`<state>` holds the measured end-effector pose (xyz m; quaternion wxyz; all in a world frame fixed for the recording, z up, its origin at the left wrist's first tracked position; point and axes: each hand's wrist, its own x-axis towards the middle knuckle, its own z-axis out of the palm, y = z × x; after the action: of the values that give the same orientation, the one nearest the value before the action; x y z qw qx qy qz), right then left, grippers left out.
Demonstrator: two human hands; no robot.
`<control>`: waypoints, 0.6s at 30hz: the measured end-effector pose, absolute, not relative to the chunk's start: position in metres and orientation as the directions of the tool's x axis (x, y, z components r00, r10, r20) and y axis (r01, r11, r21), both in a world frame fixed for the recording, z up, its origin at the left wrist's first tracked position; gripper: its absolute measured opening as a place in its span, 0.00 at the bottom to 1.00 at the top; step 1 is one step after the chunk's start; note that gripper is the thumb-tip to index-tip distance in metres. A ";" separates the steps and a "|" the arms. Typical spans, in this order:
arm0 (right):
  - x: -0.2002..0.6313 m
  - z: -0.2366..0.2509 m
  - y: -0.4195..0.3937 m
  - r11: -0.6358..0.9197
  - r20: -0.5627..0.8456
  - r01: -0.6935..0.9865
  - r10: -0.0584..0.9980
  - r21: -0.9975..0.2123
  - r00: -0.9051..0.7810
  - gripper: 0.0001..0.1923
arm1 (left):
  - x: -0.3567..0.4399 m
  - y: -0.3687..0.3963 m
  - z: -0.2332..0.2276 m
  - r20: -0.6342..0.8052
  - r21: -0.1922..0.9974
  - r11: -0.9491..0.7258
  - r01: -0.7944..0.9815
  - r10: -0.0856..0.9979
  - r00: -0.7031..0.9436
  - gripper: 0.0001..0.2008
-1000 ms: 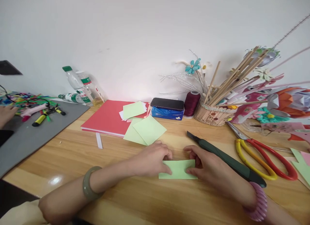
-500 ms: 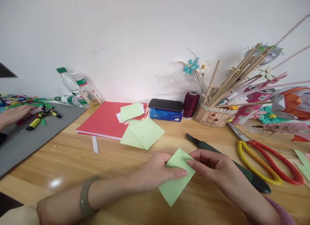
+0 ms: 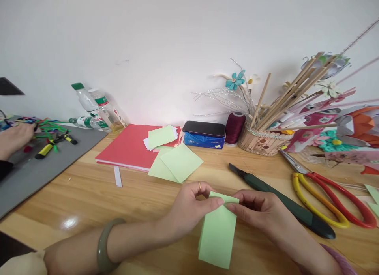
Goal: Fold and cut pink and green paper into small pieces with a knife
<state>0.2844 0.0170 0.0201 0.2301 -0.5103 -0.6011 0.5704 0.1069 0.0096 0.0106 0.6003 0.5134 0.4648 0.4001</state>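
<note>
— Pale green paper, folded into a long rectangle [image 3: 217, 235]: where is it?

— Held upright over the near edge of the light wooden tabletop [image 3: 89, 192]. The left hand [image 3: 189, 210] pinches its top edge from one side and the right hand [image 3: 260, 208] pinches it from the other, fingers closed on the sheet.

— What lies closest?

— A dark green utility knife [image 3: 284, 206] just beside the right hand, then red-and-yellow-handled scissors [image 3: 325, 192] further right. Behind the hands sit loose flat squares of green paper [image 3: 177, 162], overlapping the corner of a smooth red folder [image 3: 127, 146] that carries more small sheets.

— And the containers?

— A round basket of wooden lolly sticks [image 3: 260, 143] holds long wooden dowels and paper flowers. Next to it stand a maroon thread spool [image 3: 234, 127] and a black phone [image 3: 204, 129] on a blue tissue pack [image 3: 203, 140]. Clear plastic bottles [image 3: 94, 107] lean against the white wall.

— Anyone else?

— Another person's hand [image 3: 13, 139] rests on a grey mat [image 3: 32, 172], far left, among coloured wires.
</note>
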 end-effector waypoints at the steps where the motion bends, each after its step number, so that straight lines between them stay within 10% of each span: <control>1: 0.285 0.019 0.017 -0.178 -0.305 0.340 0.878 -0.923 -0.368 0.20 | 0.106 0.010 0.010 -0.148 0.988 0.152 0.002 0.959 0.241 0.13; 18: 0.298 0.007 0.022 -0.205 -0.319 0.348 0.895 -0.915 -0.311 0.18 | 0.104 0.010 0.010 -0.226 0.972 0.232 -0.029 0.964 0.143 0.13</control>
<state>0.2983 0.0216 0.0070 0.2430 -0.5343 -0.5816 0.5632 0.1044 0.0105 0.0102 0.5993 0.4610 0.5069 0.4140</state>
